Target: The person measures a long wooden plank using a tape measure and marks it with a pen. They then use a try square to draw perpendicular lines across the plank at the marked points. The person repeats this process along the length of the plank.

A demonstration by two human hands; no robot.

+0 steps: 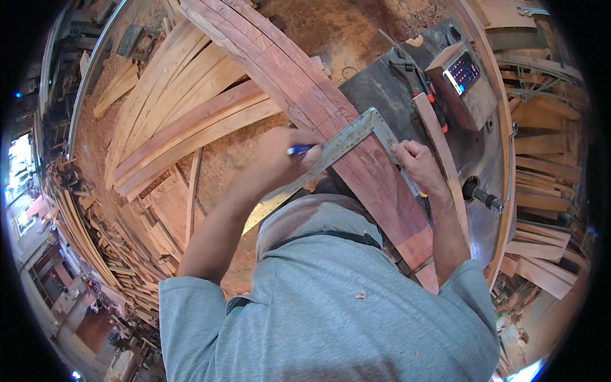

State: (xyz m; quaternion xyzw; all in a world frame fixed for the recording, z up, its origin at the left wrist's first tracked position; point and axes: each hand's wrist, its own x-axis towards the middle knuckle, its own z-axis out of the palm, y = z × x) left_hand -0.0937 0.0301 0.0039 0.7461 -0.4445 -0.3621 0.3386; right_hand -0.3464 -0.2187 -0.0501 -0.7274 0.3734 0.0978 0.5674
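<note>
A long reddish wooden plank runs slantwise from the upper left to the lower right, in front of my body. Across it lies a metal carpenter's square, its long blade reaching down toward the lower left. My left hand is closed around a blue pen beside the long blade, at the plank's left edge. On the plank's other side, my right hand grips the short arm of the square with thumb and bent fingers. Faint lines cross the plank's face above the square.
At right, a dark metal machine table carries a wooden block with a phone on it. A narrow wood strip stands right of my right hand, near a metal spindle. Pale curved boards lie at left above sawdust.
</note>
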